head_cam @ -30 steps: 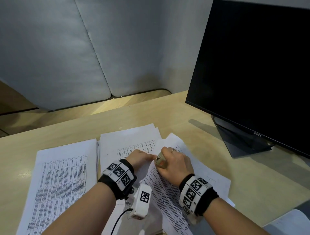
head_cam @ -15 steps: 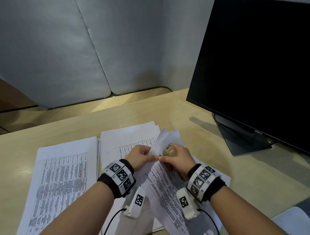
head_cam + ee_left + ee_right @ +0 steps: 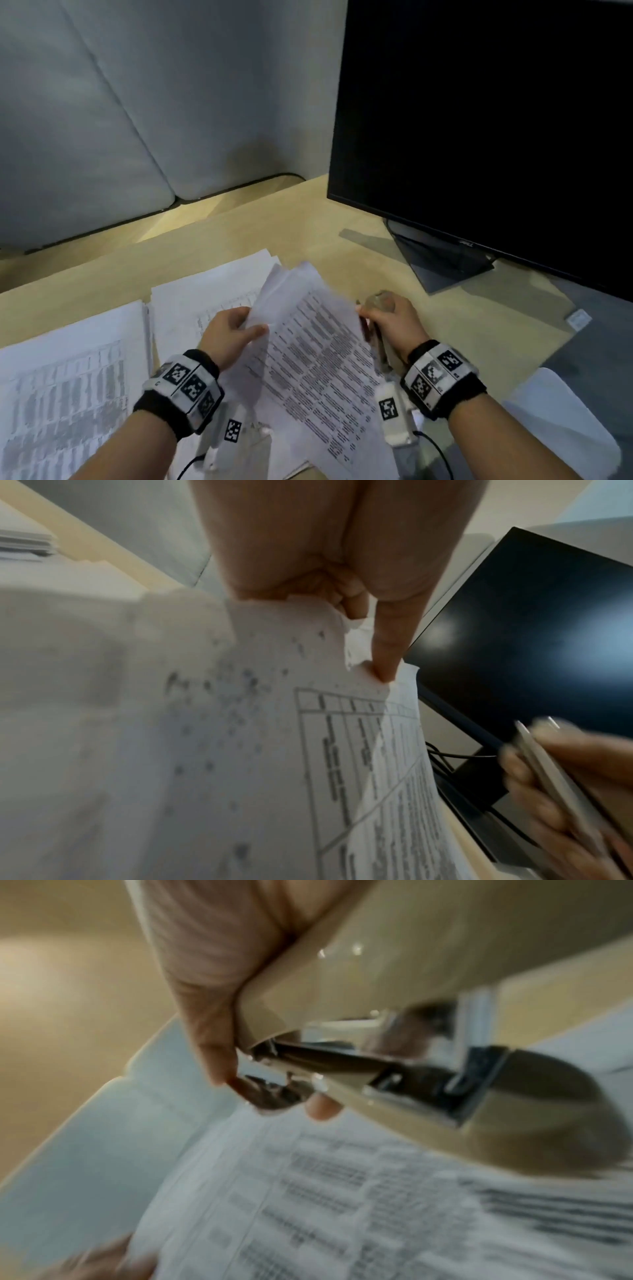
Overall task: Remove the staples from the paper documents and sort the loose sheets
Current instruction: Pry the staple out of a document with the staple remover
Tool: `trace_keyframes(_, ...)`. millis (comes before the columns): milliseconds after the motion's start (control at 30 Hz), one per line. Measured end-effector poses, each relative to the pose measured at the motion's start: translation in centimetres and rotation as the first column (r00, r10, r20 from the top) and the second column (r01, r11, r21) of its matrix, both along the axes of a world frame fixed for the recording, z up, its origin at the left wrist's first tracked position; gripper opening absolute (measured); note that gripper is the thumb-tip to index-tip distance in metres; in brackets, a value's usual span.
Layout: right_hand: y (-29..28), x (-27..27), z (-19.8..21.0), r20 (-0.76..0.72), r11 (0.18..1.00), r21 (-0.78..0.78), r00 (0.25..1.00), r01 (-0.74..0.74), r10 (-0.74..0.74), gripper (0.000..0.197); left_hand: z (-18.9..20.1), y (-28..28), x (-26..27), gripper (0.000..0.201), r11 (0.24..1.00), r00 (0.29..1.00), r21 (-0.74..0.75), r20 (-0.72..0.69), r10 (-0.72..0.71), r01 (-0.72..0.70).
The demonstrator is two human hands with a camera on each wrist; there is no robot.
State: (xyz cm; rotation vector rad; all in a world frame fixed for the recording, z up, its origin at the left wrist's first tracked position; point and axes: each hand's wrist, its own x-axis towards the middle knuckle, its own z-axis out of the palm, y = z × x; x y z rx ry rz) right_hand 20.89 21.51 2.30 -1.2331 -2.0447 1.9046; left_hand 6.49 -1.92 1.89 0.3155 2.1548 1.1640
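Note:
My left hand (image 3: 251,323) pinches the upper left corner of a printed document (image 3: 318,342) and holds it tilted up off the desk. In the left wrist view the thumb and fingers (image 3: 383,656) clamp that torn-looking corner of the document (image 3: 274,750). My right hand (image 3: 373,313) is just right of the sheets and grips a beige stapler (image 3: 378,299) with metal jaws. The right wrist view shows the stapler (image 3: 394,988) above the printed page (image 3: 342,1191), blurred. No staple can be made out.
Two paper stacks lie flat, one at the left (image 3: 68,377) and one behind my left hand (image 3: 191,301). A black monitor (image 3: 479,120) on its stand (image 3: 445,263) fills the right. Grey partition panels (image 3: 137,102) back the desk. A white object (image 3: 565,428) sits at the lower right.
My left hand has lifted the document's corner up off the desk. My right hand with the stapler has pulled away from that corner toward the right.

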Motion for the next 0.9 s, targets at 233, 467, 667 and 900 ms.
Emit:
trace_keyframes(233, 7.9, 13.5, -1.4, 0.260, 0.657, 0.183, 0.608, 0.731, -0.750, 0.028, -0.5, -0.9, -0.3, 0.012, 0.998, 0.996, -0.053, -0.079, -0.048, 0.043)
trace_keyframes(467, 8.1, 22.3, -3.9, 0.850, 0.937, 0.322, 0.477, -0.135, -0.223, 0.013, -7.5, -4.4, -4.1, 0.055, 0.981, 0.998, -0.192, -0.063, -0.001, -0.011)
trace_keyframes(667, 8.5, 23.6, -6.0, 0.895, 0.978, 0.118, 0.444, -0.171, -0.030, 0.011, -11.3, -6.2, -6.2, 0.025, 0.970, 0.998, -0.237, 0.024, -0.053, 0.057)
trace_keyframes(900, 10.5, 18.8, -3.0, 0.722, 0.827, 0.555, 0.443, 0.088, -0.532, 0.035, -1.0, -1.5, -0.8, 0.024, 0.965, 0.990, -0.256, -0.109, -0.087, 0.056)
